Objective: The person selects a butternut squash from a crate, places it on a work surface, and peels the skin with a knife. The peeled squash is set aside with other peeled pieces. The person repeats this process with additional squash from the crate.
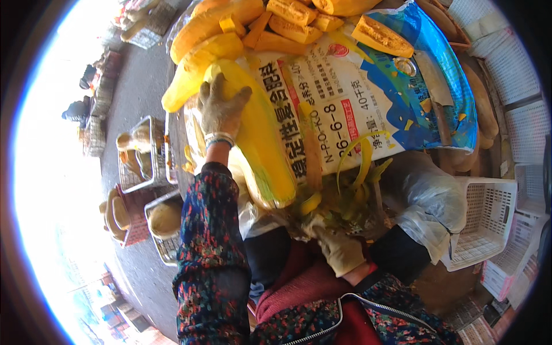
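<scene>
My left hand (222, 108), in a soiled work glove, grips the upper part of a long peeled yellow squash (263, 151), fingers spread over it. The squash lies slanting at the left edge of a printed fertilizer sack (327, 95), its lower end towards my lap. Below that end is my gloved right hand (340, 252), its fingers curled and blurred; whether it holds a tool cannot be told. Yellow-green peel strips (364, 161) hang over the sack's near edge, beside a long brownish strip (312, 159). Halved squash pieces (381, 36) and peeled squashes (215, 26) lie at the far side.
A cleaver (433, 79) and a round shiny object (405, 67) rest on the sack's blue right part. White plastic crates (483, 224) stand at the right. More crates with squashes (142, 155) are on the pavement at the left. Plastic film (424, 194) wraps something near my right knee.
</scene>
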Tool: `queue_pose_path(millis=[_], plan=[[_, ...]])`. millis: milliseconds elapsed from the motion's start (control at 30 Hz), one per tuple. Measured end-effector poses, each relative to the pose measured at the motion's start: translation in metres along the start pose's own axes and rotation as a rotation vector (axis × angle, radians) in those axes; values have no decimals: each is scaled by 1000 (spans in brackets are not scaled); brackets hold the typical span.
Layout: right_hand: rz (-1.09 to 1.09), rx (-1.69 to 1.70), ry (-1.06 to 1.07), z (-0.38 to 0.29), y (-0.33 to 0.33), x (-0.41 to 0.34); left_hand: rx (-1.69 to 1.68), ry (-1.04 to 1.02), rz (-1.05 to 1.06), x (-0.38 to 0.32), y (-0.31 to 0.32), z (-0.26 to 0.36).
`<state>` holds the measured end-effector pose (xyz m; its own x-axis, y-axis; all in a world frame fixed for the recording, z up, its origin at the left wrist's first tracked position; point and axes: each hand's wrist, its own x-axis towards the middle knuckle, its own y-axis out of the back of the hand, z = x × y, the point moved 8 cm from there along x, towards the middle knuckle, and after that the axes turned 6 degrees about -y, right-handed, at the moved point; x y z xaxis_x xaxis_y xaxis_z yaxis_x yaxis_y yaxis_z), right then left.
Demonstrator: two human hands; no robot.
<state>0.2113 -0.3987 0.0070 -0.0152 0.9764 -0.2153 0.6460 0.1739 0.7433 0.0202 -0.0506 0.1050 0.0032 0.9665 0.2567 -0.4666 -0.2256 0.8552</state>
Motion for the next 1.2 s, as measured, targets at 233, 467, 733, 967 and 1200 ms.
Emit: queue_pose_path(millis=[233,467,733,967,1200], plan=[[38,7,-2,-63,32,82,-417,53,95,-7,4,-41],[67,-36,-107,32,5,-3,-811,120,160,-12,2,-60],[197,73,182,-103,74,263,-378,43,159,-16,13,-49],[82,27,232,-95,47,238,-285,7,199,-20,20,-72],[-24,109,144,-6,7,29,-428,14,196,-17,13,-75]])
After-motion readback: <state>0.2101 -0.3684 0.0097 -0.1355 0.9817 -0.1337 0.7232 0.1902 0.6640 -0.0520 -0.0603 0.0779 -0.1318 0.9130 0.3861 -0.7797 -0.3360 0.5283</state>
